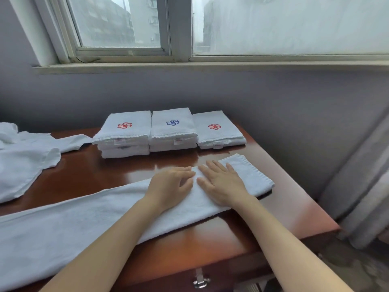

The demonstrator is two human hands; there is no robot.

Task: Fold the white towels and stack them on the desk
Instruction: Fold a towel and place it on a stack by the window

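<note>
On the desk (84, 173), left hand (170, 182) and right hand (221, 184) press a long towel (63, 224).

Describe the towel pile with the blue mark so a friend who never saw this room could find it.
Look below the window to the reddish-brown desk. Three piles of folded white towels sit along its far edge; take the middle pile. Its top towel bears a blue flower emblem, while the left pile and right pile show red.
</note>
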